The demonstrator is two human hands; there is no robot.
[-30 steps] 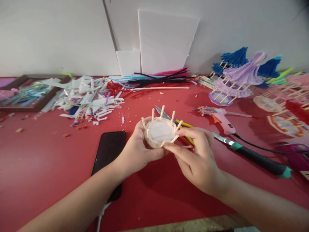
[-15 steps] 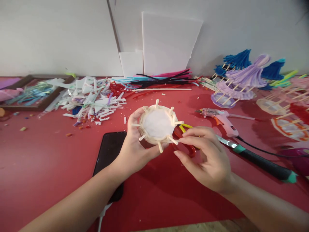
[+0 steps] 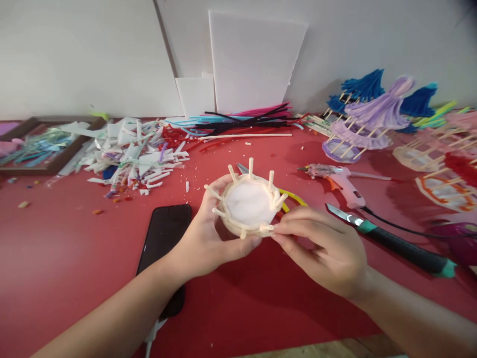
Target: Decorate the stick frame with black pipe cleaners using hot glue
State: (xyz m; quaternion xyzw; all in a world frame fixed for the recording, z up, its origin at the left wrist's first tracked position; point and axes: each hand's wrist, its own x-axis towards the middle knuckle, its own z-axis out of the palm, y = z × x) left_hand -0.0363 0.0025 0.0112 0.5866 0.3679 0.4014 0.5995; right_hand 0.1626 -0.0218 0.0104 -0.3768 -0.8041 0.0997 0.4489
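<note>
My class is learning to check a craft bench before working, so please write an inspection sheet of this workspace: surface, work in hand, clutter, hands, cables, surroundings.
Surface: flat red tabletop, dotted with small scraps.
Work in hand: round cream base with white centre; short cream sticks around its rim.
Clutter: loose heap of white offcuts; black-and-green-handled knife, blade bare; pink plastic glue gun; black rectangular phone.
Hands: left hand grips the base; right fingertips at its near-right edge, pinch unclear.
Cables: thin black cable from glue gun; white cable at phone.
Surroundings: flat white sheets against pale grey wall.
</note>
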